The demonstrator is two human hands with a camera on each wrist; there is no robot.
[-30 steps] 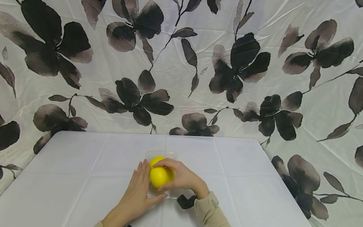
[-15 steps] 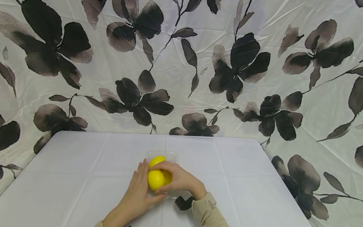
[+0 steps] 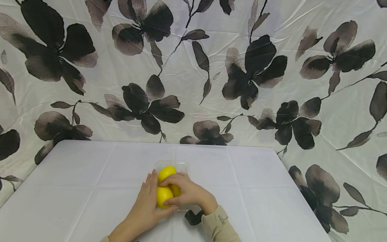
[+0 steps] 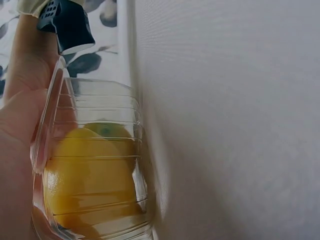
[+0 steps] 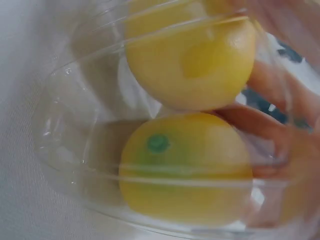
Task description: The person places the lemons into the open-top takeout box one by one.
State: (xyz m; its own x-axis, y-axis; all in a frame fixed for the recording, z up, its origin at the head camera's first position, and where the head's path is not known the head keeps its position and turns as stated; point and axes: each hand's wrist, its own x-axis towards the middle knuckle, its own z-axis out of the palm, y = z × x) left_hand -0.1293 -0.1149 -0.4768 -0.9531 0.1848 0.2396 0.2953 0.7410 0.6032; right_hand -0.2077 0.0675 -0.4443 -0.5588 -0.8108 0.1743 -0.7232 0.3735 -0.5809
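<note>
A clear plastic container (image 3: 182, 165) sits on the table with yellow lemons inside. One lemon (image 3: 167, 172) lies toward its far end. The near lemon (image 3: 164, 197) is between the thumb and fingers of my right hand (image 3: 188, 191), which grips it low in the container. More yellow shows under that hand, partly hidden. My left hand (image 3: 145, 203) rests along the container's left side, fingers straight, thumb stretched across the near edge. Through the clear wall, the right wrist view shows two lemons, the lower lemon (image 5: 185, 167) with a green stem end.
A white cloth with fold lines covers the table (image 3: 257, 201). A black wrist-worn piece (image 3: 194, 217) is beside the right sleeve. Behind the table hangs a floral cloth (image 3: 208, 67).
My right hand has moved slightly left and toward me, lowering the near lemon to the container's near left part. My left hand has stayed nearly still.
</note>
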